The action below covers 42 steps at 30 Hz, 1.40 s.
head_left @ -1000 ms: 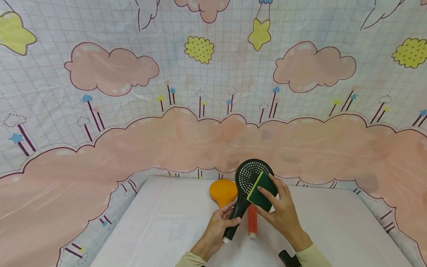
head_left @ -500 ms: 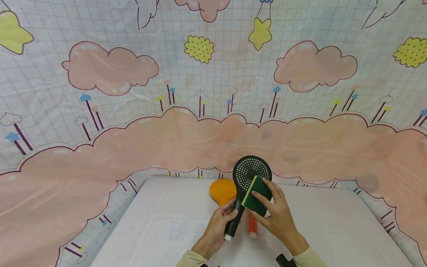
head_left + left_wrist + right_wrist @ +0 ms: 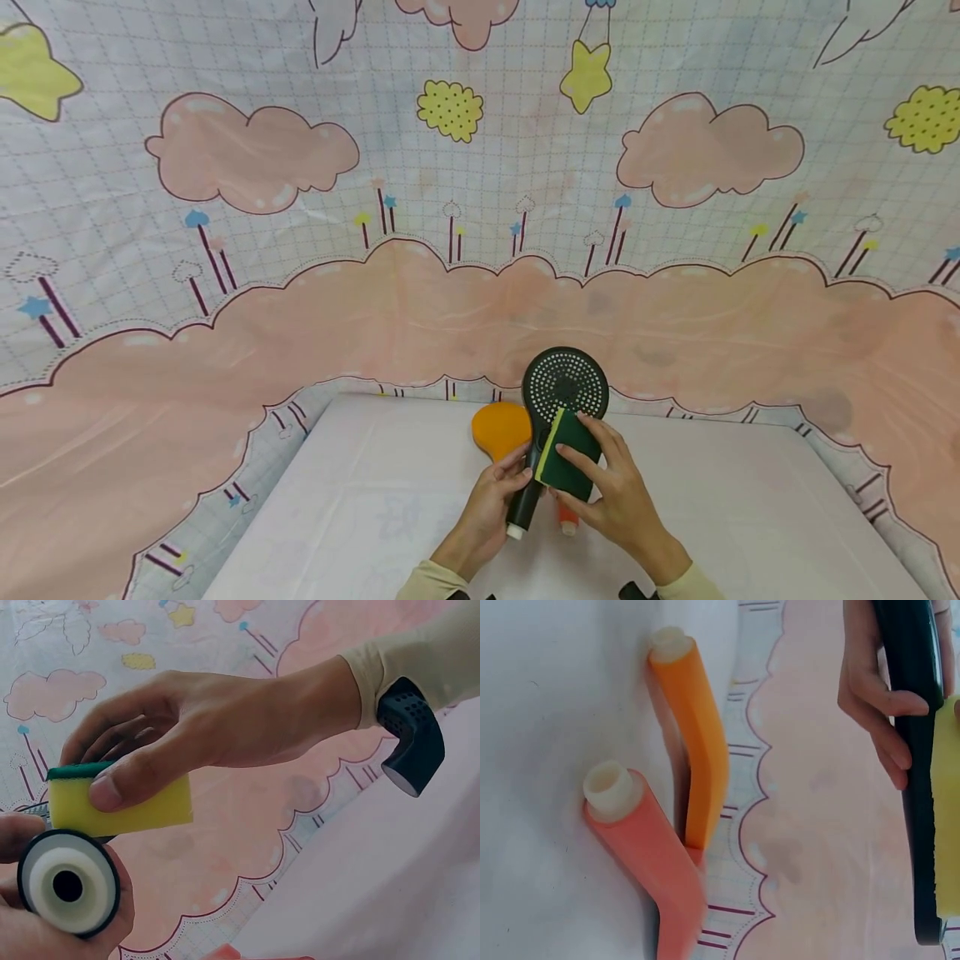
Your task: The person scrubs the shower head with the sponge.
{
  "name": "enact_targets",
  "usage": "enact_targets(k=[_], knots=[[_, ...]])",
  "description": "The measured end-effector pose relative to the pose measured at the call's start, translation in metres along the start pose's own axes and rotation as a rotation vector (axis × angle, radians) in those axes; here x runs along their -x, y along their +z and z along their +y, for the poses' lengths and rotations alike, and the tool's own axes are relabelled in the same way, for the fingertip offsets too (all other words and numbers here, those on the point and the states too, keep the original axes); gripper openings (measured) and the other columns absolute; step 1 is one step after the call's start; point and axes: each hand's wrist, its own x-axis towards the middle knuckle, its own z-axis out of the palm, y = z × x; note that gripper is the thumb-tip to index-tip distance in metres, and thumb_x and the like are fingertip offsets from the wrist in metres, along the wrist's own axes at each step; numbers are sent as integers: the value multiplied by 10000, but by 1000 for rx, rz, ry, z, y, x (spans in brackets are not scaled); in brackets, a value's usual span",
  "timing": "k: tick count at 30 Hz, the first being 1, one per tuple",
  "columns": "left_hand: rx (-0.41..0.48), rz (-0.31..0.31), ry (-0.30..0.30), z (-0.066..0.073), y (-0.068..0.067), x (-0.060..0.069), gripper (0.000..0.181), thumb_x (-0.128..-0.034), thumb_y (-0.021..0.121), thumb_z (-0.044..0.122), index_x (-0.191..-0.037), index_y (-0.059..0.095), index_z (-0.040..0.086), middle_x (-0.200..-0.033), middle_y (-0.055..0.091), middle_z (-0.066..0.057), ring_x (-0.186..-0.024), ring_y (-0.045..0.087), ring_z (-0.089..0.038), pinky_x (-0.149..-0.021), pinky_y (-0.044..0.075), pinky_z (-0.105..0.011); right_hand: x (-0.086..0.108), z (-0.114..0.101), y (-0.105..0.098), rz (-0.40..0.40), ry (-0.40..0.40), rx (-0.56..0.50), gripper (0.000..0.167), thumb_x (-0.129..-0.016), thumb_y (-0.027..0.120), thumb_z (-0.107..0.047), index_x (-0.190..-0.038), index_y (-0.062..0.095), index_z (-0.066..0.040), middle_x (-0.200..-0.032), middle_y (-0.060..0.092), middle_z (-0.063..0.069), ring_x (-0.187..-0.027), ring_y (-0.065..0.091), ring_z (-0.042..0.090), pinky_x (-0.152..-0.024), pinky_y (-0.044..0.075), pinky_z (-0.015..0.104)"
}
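A black shower head (image 3: 564,379) with a dotted spray face is tilted upward, its handle gripped by my left hand (image 3: 483,508). My right hand (image 3: 626,500) pinches a green and yellow sponge (image 3: 572,454) by its edges, the yellow side against the shower head below the spray face. In the left wrist view the thumb of my right hand (image 3: 217,724) presses the yellow side of the sponge (image 3: 150,810), above the open handle end (image 3: 67,877). The right wrist view shows fingers of my left hand (image 3: 870,690) around the black handle (image 3: 919,787).
On the white table (image 3: 337,500) lie an orange-yellow shower head (image 3: 498,429), behind my left hand, and a red-orange one (image 3: 567,518), mostly hidden by the sponge and my right hand. Both handles show in the right wrist view, yellow (image 3: 705,742) and red (image 3: 656,855). Patterned cloth (image 3: 480,325) hangs behind.
My right hand and the sponge have moved down and left, from the spray face toward the handle. The black shower head has shifted slightly up and left with my left hand around it.
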Motion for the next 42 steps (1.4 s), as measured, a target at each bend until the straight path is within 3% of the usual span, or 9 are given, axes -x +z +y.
enact_targets(k=[6,11,15,23,31,36,42], knots=[[11,-7,10,-1,-1,-1,544,-1006,491,157,-1517,343,44,-1584,316,-186,-1355,464,-227,-1119,408,-366,2,-3,1,-14,-13,-26,518,-870,579,-623,-1201,686,-238,-1475,451,176,-1318,414,331,-1165,163,136],[12,-11,25,-2,-1,-3,550,-1003,490,152,-1516,335,28,-1583,319,-183,-1398,421,-233,-1197,277,-442,5,-5,3,-21,-27,-42,493,-854,640,-596,-1195,689,-243,-1469,459,171,-1314,428,360,-1180,155,185],[12,-8,35,-3,-1,-4,557,-1004,487,149,-1516,320,6,-1589,303,-187,-1434,372,-253,-1208,240,-451,6,-7,3,-30,-31,-51,478,-833,689,-576,-1189,690,-257,-1468,466,160,-1302,447,342,-1176,189,187],[22,-18,39,-4,-3,-6,563,-1010,482,161,-1524,304,14,-1602,282,-169,-1466,317,-260,-1201,261,-427,6,-12,4,-40,-65,-54,494,-751,807,-490,-1184,682,-286,-1468,477,137,-1293,447,290,-1162,190,128],[14,-24,34,-3,-4,-6,567,-1005,489,150,-1523,306,11,-1597,289,-177,-1441,356,-241,-1174,321,-380,5,-11,4,-17,-110,-51,467,-796,757,-525,-1182,682,-274,-1439,502,150,-1262,476,289,-1154,252,142],[11,-22,26,-2,-3,-5,555,-1007,494,150,-1521,324,30,-1597,295,-169,-1424,385,-227,-1173,326,-378,2,-7,1,-31,-86,-32,471,-809,740,-540,-1188,680,-267,-1442,499,150,-1278,478,305,-1152,341,250],[3,-23,23,-2,-1,-2,547,-1011,491,154,-1524,332,50,-1595,297,-174,-1384,431,-205,-1175,329,-384,-1,-2,-2,-45,-47,-52,477,-803,757,-516,-1198,675,-262,-1464,475,153,-1310,443,316,-1157,303,210]])
